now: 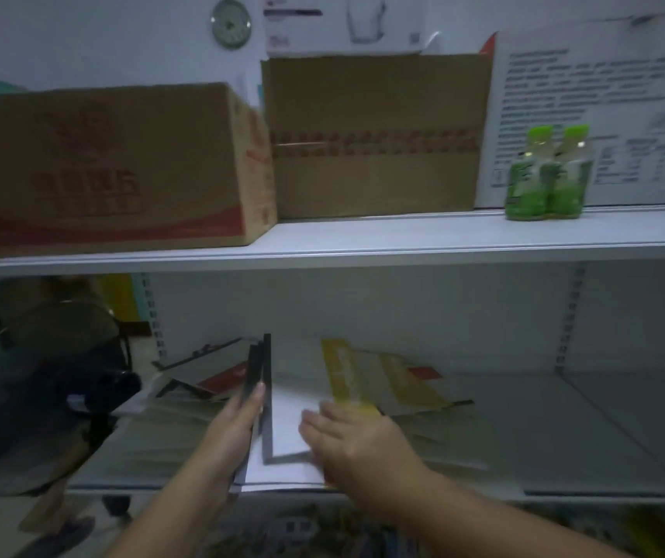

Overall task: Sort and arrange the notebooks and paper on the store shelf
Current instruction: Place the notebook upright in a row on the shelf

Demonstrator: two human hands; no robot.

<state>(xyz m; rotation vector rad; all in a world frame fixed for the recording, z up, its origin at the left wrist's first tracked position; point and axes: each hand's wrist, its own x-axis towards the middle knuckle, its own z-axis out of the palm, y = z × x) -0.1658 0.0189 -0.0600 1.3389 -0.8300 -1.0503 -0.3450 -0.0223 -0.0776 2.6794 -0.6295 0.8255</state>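
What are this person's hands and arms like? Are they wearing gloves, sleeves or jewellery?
Both the left hand and the right hand are bare, with no gloves. The left forearm and right forearm are bare too; no sleeve reaches into view. I see no watch, bracelet or ring, though the picture is blurred, so a thin ring could be missed.

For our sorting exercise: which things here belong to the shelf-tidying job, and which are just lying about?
Job: dark notebooks held by the left hand; white paper under the right hand; yellow-banded notebooks.
Lying about: cardboard boxes; green bottles; fan.
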